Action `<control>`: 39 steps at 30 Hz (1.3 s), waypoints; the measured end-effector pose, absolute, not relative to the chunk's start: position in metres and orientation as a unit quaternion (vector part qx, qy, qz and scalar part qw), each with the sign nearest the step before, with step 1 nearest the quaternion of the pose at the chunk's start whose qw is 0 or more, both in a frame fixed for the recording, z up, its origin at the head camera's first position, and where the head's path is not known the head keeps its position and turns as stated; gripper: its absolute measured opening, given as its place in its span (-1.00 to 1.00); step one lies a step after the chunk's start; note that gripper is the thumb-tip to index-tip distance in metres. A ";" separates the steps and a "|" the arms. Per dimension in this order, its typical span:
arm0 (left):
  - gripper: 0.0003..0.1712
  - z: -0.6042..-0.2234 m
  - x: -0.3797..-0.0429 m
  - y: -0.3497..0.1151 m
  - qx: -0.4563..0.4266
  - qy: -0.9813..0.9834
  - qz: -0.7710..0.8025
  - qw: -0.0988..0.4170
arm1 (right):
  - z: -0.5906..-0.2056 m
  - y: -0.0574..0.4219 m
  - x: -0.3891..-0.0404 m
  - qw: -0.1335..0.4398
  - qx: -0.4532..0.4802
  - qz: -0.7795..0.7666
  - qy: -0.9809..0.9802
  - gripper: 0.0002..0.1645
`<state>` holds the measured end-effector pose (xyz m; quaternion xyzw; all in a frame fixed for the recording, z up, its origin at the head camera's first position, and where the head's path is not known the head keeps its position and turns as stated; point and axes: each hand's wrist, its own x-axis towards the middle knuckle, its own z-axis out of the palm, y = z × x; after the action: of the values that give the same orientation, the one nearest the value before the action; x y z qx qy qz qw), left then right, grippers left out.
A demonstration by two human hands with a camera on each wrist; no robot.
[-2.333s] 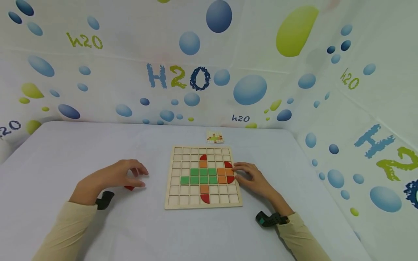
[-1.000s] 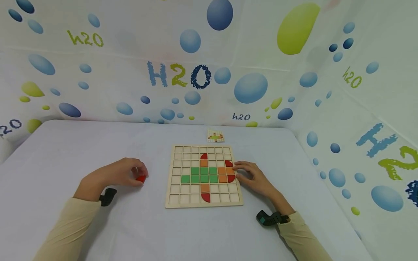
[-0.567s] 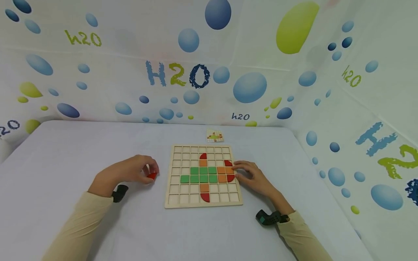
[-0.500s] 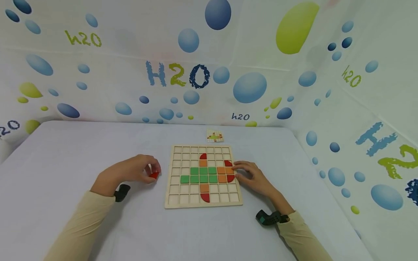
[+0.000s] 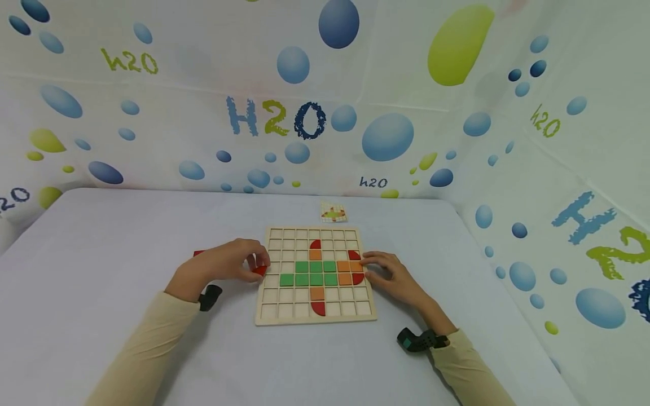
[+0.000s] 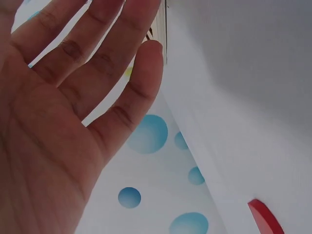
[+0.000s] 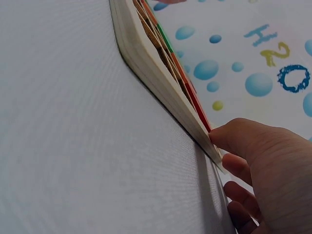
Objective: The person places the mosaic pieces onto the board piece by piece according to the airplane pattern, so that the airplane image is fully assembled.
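Observation:
My left hand [image 5: 228,262] pinches a red tile [image 5: 260,270] between thumb and fingers at the left edge of the wooden grid board [image 5: 315,322]. Fingers cover part of that tile, so its full outline is hidden; in the left wrist view it cannot be seen. My right hand [image 5: 393,277] rests on the board's right rim, with thumb and forefinger touching it near an orange tile [image 5: 356,266] and a red quarter-round tile [image 5: 358,278]. Green tiles [image 5: 316,273] fill the board's middle, and red quarter-round tiles [image 5: 318,308] sit toward the edges.
Another red tile [image 5: 198,252] lies on the white table behind my left wrist, partly covered. A small pattern card [image 5: 333,213] lies beyond the board. A printed cloth [image 5: 203,84] hangs behind the table and along its right side.
Over the last two seconds, my left hand has closed on a red tile and carried it right to the board's edge. Another red tile has come into view behind the wrist. The right hand stays put.

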<state>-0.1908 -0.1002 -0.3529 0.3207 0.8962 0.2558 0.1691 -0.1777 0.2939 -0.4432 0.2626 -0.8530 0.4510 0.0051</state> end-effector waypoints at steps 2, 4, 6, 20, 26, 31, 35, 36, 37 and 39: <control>-0.72 -0.353 -0.191 -0.097 0.318 0.897 0.256 0.170 | -0.443 0.294 -0.177 0.002 0.261 0.451 -0.854 -0.64; -0.72 -0.354 -0.191 -0.093 0.317 0.898 0.254 0.168 | -0.442 0.293 -0.177 0.001 0.258 0.450 -0.855 -0.64; -0.72 -0.356 -0.192 -0.089 0.319 0.899 0.252 0.165 | -0.442 0.293 -0.177 0.000 0.256 0.451 -0.855 -0.64; -0.71 -0.361 -0.202 -0.066 0.318 0.909 0.221 0.155 | -0.406 0.279 -0.156 -0.002 0.252 0.445 -0.859 -0.65; -0.74 -0.364 -0.204 -0.060 0.336 0.901 0.230 0.152 | -0.406 0.279 -0.157 -0.002 0.252 0.445 -0.859 -0.65; -0.77 -0.366 -0.205 -0.059 0.335 0.894 0.245 0.167 | -0.420 0.281 -0.164 -0.001 0.249 0.442 -0.862 -0.63; -0.83 -0.367 -0.204 -0.059 0.326 0.896 0.249 0.168 | -0.436 0.287 -0.173 0.008 0.248 0.437 -0.865 -0.62; -0.84 -0.367 -0.204 -0.059 0.325 0.897 0.249 0.167 | -0.439 0.288 -0.175 0.009 0.249 0.436 -0.865 -0.62; -0.85 -0.368 -0.204 -0.059 0.328 0.897 0.247 0.164 | -0.440 0.289 -0.176 0.009 0.249 0.436 -0.864 -0.62; -0.87 -0.369 -0.205 -0.059 0.332 0.897 0.245 0.158 | -0.442 0.291 -0.177 0.008 0.252 0.438 -0.863 -0.62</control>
<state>-0.2046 -0.0588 -0.3689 0.3324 0.8968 0.2453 0.1583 -0.1771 0.2911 -0.4417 0.2520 -0.8629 0.4381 0.0080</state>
